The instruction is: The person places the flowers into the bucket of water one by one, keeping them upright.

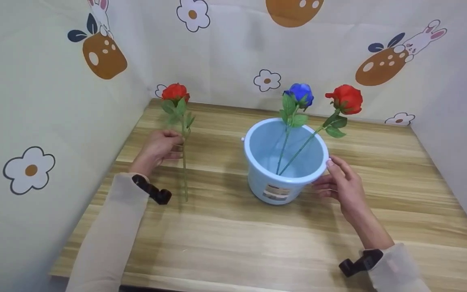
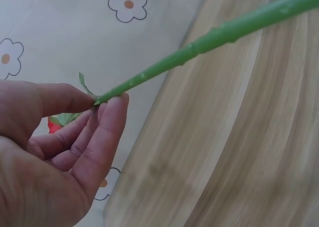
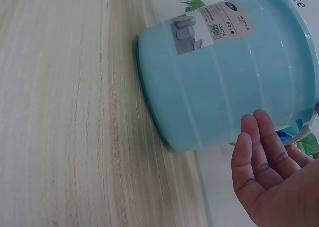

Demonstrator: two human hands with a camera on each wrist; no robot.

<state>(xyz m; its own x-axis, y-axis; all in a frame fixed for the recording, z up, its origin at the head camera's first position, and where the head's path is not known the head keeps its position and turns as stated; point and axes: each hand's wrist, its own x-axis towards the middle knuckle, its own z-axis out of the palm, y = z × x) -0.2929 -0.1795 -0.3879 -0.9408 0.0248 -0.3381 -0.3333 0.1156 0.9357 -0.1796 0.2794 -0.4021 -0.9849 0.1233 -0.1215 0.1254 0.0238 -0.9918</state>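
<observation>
My left hand [image 1: 158, 146] pinches the green stem of an artificial red rose [image 1: 175, 93] between thumb and fingers, left of the bucket. The rose stands nearly upright, bloom up; in the left wrist view its stem [image 2: 192, 50] runs from the fingertips toward the upper right. At the right side of a light blue plastic bucket [image 1: 258, 176], my right hand [image 1: 350, 188] holds the rim by the handle joint with its thumb and index finger. Its other fingers [image 3: 264, 147] lie loosely beside the wall. Inside lean a blue rose [image 1: 300, 95] and another red rose [image 1: 348, 99], blooms above the rim.
The bucket stands on a wood-grain table [image 1: 233, 247]. Cloth with printed flowers, fruit and rabbits [image 1: 225, 52] encloses the back and both sides. Each wrist wears a black strap mount [image 1: 152, 190]. A printed label [image 3: 214, 28] is on the bucket's wall.
</observation>
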